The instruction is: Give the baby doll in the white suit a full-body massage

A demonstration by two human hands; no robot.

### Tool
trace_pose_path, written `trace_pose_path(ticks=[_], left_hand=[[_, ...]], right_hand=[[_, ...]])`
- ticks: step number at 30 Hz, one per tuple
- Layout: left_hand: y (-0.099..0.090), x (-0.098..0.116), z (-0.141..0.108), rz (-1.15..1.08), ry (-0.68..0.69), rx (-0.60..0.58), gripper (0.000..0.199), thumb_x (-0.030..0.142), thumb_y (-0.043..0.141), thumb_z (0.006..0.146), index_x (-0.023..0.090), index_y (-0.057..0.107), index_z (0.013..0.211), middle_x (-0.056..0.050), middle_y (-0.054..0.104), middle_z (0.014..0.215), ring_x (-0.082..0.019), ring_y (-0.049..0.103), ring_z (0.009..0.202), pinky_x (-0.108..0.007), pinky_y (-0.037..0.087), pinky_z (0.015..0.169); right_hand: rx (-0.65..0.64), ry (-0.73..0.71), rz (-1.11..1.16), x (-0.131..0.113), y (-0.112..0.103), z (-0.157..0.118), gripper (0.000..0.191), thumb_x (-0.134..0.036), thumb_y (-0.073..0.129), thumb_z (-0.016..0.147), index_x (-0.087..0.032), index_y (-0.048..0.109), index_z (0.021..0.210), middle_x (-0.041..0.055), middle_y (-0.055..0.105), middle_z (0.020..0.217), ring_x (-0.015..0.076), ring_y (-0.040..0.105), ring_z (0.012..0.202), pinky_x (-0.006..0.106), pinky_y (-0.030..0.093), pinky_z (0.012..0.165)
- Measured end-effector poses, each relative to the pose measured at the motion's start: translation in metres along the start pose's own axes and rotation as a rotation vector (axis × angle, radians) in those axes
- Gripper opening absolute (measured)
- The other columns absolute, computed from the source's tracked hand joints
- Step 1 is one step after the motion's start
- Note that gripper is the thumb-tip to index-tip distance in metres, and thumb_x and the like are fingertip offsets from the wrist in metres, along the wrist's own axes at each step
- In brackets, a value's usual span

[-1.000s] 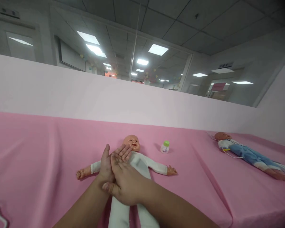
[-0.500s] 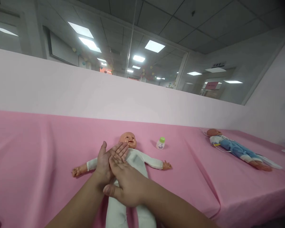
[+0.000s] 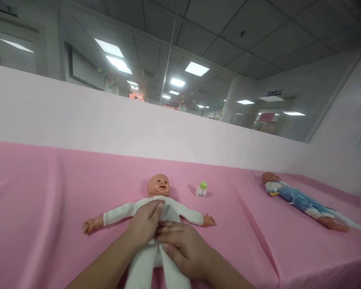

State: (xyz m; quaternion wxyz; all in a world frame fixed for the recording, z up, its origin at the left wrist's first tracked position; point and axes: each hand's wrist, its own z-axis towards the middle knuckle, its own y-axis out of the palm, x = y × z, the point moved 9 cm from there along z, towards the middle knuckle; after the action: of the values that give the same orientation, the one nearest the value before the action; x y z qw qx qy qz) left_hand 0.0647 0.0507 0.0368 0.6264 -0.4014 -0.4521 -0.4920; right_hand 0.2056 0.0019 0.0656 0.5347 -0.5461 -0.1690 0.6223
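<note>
A baby doll (image 3: 159, 186) with a bare head and a white cloth body lies on its back, its arms spread sideways. My left hand (image 3: 146, 222) is over its torso, thumb uppermost, nothing seen in it; its other fingers are partly hidden. Against it rests my right hand (image 3: 185, 247), back up, fingers stretched out and their tips touching the left hand near the doll's belly. Whether either hand presses on the doll cannot be made out. A small white bottle (image 3: 201, 191) with a green cap stands beyond the doll's outstretched arm, to the right of its head.
Pink cloth (image 3: 78, 180) covers the table, with raised folds at left and right. A second doll (image 3: 301, 196) in blue and white clothes lies at the right, with thin tubing near it. Behind the table rises a white wall (image 3: 123, 132) below a glass window.
My hands have parted from a palm-over-palm position. The left has turned over from palm up and moved down onto the torso; the right has slid slightly right and down. The view tilted up slightly.
</note>
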Motion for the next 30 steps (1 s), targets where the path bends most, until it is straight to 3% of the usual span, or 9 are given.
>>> trace_pose_path(ticks=[4,7,10,13,18,20,23,26,30], left_hand=[[-0.002,0.002,-0.018,0.101,-0.004,-0.095,0.034,0.033,0.080,0.080,0.030,0.083,0.114,-0.006,0.072,0.136,-0.039,0.051,0.143,-0.055,0.017,0.131],[-0.004,0.002,-0.021,0.123,0.000,-0.143,0.039,0.022,0.077,0.076,0.034,0.083,0.112,-0.002,0.074,0.132,-0.039,0.055,0.139,-0.052,0.022,0.130],[-0.011,0.000,-0.015,0.119,0.014,-0.086,0.037,0.018,0.072,0.076,0.030,0.084,0.109,-0.005,0.077,0.124,-0.041,0.061,0.129,-0.055,0.027,0.128],[-0.020,-0.009,-0.012,0.096,-0.013,0.018,0.034,0.026,0.074,0.080,0.028,0.083,0.114,-0.007,0.075,0.127,-0.041,0.058,0.131,-0.057,0.025,0.128],[-0.016,-0.018,-0.016,0.069,-0.023,-0.007,0.047,0.035,0.080,0.082,0.028,0.077,0.128,-0.009,0.067,0.141,-0.040,0.047,0.144,-0.056,0.016,0.130],[-0.014,-0.021,-0.016,0.055,-0.050,-0.024,0.050,0.034,0.083,0.080,0.027,0.077,0.129,-0.009,0.066,0.143,-0.041,0.045,0.147,-0.056,0.012,0.130],[-0.014,-0.022,-0.015,0.072,-0.081,-0.032,0.054,0.030,0.086,0.076,0.028,0.077,0.129,-0.009,0.064,0.146,-0.041,0.042,0.150,-0.056,0.008,0.130],[-0.014,-0.014,-0.017,0.066,-0.071,-0.084,0.055,0.025,0.087,0.073,0.029,0.077,0.127,-0.008,0.062,0.148,-0.038,0.039,0.152,-0.053,0.004,0.130],[0.001,0.006,-0.031,-0.005,-0.095,-0.295,0.043,0.019,0.082,0.075,0.028,0.081,0.117,-0.009,0.066,0.143,-0.036,0.037,0.154,-0.050,-0.001,0.130]], right_hand=[[0.000,-0.019,0.040,0.002,-0.002,-0.013,0.042,-0.027,0.045,0.104,-0.024,0.066,0.141,0.0054,0.070,0.140,0.0191,0.061,0.135,0.037,0.040,0.122],[-0.028,-0.070,0.018,0.003,0.003,-0.009,0.043,-0.026,0.046,0.102,-0.020,0.067,0.139,0.0084,0.068,0.142,0.0200,0.059,0.138,0.038,0.037,0.124],[-0.092,-0.156,0.015,0.005,0.011,0.004,0.045,-0.027,0.047,0.101,-0.021,0.065,0.141,0.0082,0.069,0.142,0.0196,0.060,0.137,0.037,0.035,0.125],[-0.108,-0.169,-0.014,0.020,0.011,0.017,0.047,-0.030,0.048,0.102,-0.022,0.060,0.147,0.0075,0.065,0.147,0.0198,0.055,0.142,0.038,0.033,0.126],[-0.121,0.057,-0.127,0.075,0.004,0.028,0.061,-0.047,0.046,0.106,-0.023,0.039,0.162,0.0096,0.038,0.167,0.0273,0.030,0.158,0.054,0.016,0.131],[-0.118,0.181,-0.156,0.097,0.000,0.026,0.069,-0.056,0.043,0.106,-0.020,0.033,0.165,0.0112,0.030,0.171,0.0300,0.025,0.160,0.057,0.015,0.131],[-0.098,0.354,-0.196,0.123,-0.007,0.016,0.072,-0.057,0.040,0.106,-0.016,0.031,0.165,0.0143,0.031,0.170,0.0312,0.030,0.158,0.057,0.018,0.130],[-0.076,0.431,-0.214,0.132,-0.012,0.007,0.070,-0.054,0.038,0.107,-0.013,0.037,0.162,0.0161,0.040,0.166,0.0315,0.036,0.155,0.057,0.020,0.130],[-0.061,0.428,-0.194,0.131,-0.014,0.006,0.069,-0.051,0.041,0.106,-0.011,0.038,0.162,0.0169,0.041,0.165,0.0312,0.038,0.154,0.054,0.022,0.129]])
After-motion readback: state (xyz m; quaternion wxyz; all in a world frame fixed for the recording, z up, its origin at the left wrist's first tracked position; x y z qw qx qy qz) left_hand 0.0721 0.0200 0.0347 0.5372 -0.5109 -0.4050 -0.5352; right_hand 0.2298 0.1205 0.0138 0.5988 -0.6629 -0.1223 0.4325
